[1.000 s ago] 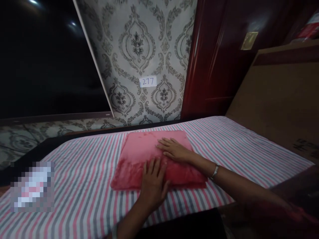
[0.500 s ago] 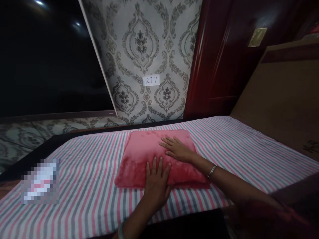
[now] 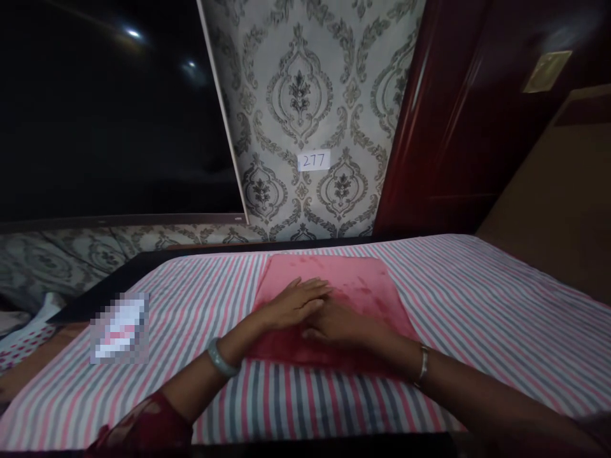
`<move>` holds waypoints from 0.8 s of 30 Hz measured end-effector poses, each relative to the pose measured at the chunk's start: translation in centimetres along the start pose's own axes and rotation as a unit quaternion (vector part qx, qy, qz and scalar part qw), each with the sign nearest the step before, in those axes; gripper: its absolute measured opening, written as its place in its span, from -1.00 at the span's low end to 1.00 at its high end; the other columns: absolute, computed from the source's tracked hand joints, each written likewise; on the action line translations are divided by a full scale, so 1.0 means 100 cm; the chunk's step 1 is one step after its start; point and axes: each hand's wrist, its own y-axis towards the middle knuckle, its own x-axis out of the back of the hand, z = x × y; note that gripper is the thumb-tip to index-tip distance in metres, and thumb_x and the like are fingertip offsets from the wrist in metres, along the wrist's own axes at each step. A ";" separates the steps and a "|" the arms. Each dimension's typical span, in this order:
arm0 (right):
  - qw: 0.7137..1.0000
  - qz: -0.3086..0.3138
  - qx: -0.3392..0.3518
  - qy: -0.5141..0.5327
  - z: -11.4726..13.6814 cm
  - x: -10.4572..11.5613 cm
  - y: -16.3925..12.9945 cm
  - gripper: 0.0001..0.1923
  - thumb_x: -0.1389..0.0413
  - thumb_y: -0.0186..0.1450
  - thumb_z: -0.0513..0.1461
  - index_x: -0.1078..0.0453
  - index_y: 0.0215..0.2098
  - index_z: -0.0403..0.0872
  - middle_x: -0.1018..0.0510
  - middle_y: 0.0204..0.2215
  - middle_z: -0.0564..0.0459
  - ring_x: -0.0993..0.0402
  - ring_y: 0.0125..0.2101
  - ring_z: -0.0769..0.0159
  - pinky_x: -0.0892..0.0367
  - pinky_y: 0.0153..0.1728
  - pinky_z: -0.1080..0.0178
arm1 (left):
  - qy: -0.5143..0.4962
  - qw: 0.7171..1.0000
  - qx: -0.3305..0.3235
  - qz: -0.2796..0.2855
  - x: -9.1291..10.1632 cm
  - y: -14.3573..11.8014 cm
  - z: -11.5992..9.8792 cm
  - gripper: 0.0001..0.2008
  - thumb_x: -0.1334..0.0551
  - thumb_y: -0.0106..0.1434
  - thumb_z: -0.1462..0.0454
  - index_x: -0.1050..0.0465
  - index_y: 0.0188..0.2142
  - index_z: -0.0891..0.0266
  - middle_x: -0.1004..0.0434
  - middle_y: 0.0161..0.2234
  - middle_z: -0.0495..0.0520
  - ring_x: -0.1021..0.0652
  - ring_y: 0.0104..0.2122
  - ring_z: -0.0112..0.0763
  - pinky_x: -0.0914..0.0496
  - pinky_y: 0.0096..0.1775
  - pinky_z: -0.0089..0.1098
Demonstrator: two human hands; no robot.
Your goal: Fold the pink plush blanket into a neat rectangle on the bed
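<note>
A flat, square pink plush piece, which looks like a cushion cover (image 3: pixel 351 272), lies on a striped cloth (image 3: pixel 210 407). Darker brushed marks run across its pile. My left hand (image 3: pixel 293 304) rests over its middle, fingers stretched out and nearly together, overlapping the fingertips of my right hand. Palm down on the plush, my right hand (image 3: pixel 348 327) reaches in from the right with its thumb apart; its other fingers are partly hidden and slightly blurred. Neither hand grasps anything.
A large dark television screen (image 3: pixel 114 127) stands at the left against patterned wallpaper. A paper marked 277 (image 3: pixel 314 160) is on the wall. At the right are a dark red door (image 3: pixel 443 127) and a brown cardboard panel (image 3: pixel 558 210). A pixelated white object (image 3: pixel 120 327) lies on the cloth.
My left hand has moved up and turned sideways over the plush, while my right hand has come lower. The hands now meet at the middle. The view has shifted left.
</note>
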 end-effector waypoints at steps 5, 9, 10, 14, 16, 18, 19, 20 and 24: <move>0.999 0.038 0.018 0.016 -0.008 -0.027 0.012 -0.42 -0.09 0.41 -0.01 -0.20 0.36 0.09 -0.32 0.30 -0.05 -0.20 0.30 0.03 -0.08 0.29 -0.04 | 0.036 0.997 -0.010 0.074 -0.009 0.027 0.032 -0.50 0.05 0.48 0.04 -0.13 0.36 -0.07 -0.04 0.41 0.03 -0.04 0.40 -0.21 0.15 0.33 0.14; 0.998 0.037 0.038 0.021 -0.015 -0.037 0.011 -0.38 0.04 0.45 0.09 -0.04 0.42 0.17 -0.05 0.42 -0.04 0.09 0.40 0.07 0.19 0.35 -0.13 | 0.078 0.995 -0.035 0.056 -0.015 0.043 0.073 -0.45 -0.04 0.45 0.02 -0.08 0.38 -0.02 0.01 0.42 0.08 0.02 0.41 -0.14 0.25 0.31 0.18; 0.998 0.042 0.047 0.023 -0.016 -0.036 0.010 -0.37 0.07 0.46 0.10 -0.02 0.43 0.15 0.05 0.44 -0.03 0.20 0.42 0.09 0.28 0.37 -0.13 | 0.085 0.994 -0.042 0.051 -0.014 0.047 0.084 -0.43 -0.05 0.44 0.01 -0.08 0.38 -0.03 0.01 0.42 0.08 0.02 0.41 -0.13 0.27 0.31 0.18; 0.996 0.064 0.054 0.043 -0.016 -0.031 0.011 -0.37 0.10 0.48 0.08 0.03 0.44 0.12 0.19 0.46 0.03 0.38 0.44 0.15 0.41 0.38 -0.08 | 0.108 0.994 0.003 0.036 -0.002 0.060 0.125 -0.42 -0.06 0.43 -0.01 -0.12 0.37 0.02 -0.01 0.41 0.12 -0.03 0.40 -0.04 0.22 0.31 0.19; 0.996 0.060 0.047 0.051 -0.016 -0.029 0.011 -0.37 0.08 0.48 0.08 0.03 0.44 0.14 0.17 0.46 0.05 0.37 0.44 0.16 0.41 0.38 -0.08 | 0.102 0.993 0.054 0.028 0.001 0.065 0.141 -0.43 -0.01 0.44 -0.01 -0.12 0.38 0.04 -0.05 0.40 0.14 -0.08 0.39 -0.03 0.14 0.31 0.16; 0.996 0.057 0.046 0.056 -0.015 -0.027 0.011 -0.36 0.06 0.47 0.07 0.03 0.44 0.13 0.17 0.46 0.03 0.37 0.44 0.14 0.39 0.38 -0.09 | 0.093 0.992 0.081 0.025 0.000 0.068 0.151 -0.43 0.02 0.45 -0.02 -0.12 0.38 0.04 -0.12 0.39 0.11 -0.15 0.37 -0.08 0.04 0.31 0.08; 0.996 0.057 0.046 0.058 -0.015 -0.027 0.011 -0.36 0.05 0.47 0.06 0.02 0.44 0.12 0.16 0.46 0.02 0.37 0.44 0.14 0.39 0.38 -0.10 | 0.091 0.992 0.083 0.024 -0.001 0.069 0.155 -0.43 0.03 0.45 -0.03 -0.12 0.38 0.03 -0.14 0.38 0.09 -0.18 0.36 -0.12 0.00 0.31 0.03; 0.995 0.058 0.046 0.060 -0.015 -0.026 0.011 -0.36 0.05 0.47 0.06 0.02 0.44 0.11 0.15 0.46 0.00 0.38 0.44 0.14 0.39 0.38 -0.10 | 0.092 0.992 0.082 0.023 -0.003 0.069 0.158 -0.42 0.04 0.45 -0.04 -0.12 0.38 0.02 -0.16 0.38 0.07 -0.20 0.35 -0.14 -0.03 0.31 -0.01; 0.996 0.057 0.045 0.056 -0.015 -0.025 0.011 -0.37 0.04 0.47 0.05 -0.02 0.43 0.08 0.08 0.45 -0.01 0.41 0.44 0.18 0.41 0.38 -0.04 | 0.109 0.991 0.082 0.013 -0.010 0.069 0.161 -0.40 0.06 0.45 -0.07 -0.09 0.39 0.02 -0.14 0.38 0.06 -0.20 0.35 -0.14 -0.06 0.31 -0.03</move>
